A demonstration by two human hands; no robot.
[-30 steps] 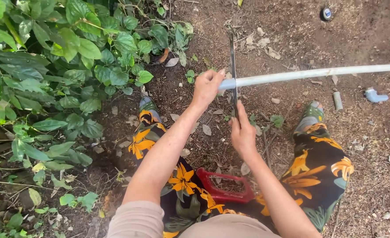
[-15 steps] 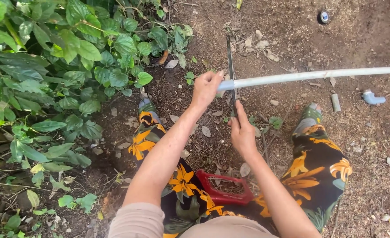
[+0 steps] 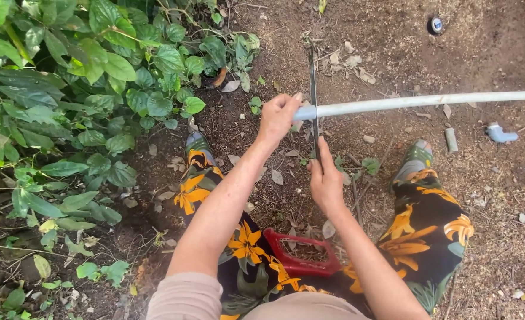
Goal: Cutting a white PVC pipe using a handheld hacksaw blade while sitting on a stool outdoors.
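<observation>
Left hand (image 3: 279, 115): fingers curled around the near end of the pipe (image 3: 428, 101), fist closed, knuckles up. Left arm stretched almost straight, running up and right from the shoulder at frame bottom.

Right hand (image 3: 325, 181): wrapped around the lower end of the blade (image 3: 313, 98), thumb pointing up along it. Forearm bent, angled in from lower right.

Blade thin and dark, standing nearly vertical in view, crossing the pipe just right of the left fist.

Pipe pale grey, runs level from the left hand out past the right edge, above bare dirt.

Legs in floral trousers spread either side. Red basket (image 3: 302, 253) between the knees. Leafy bush (image 3: 66, 89) to the left. A small grey fitting (image 3: 502, 134) lies on the dirt below the pipe, well right.
</observation>
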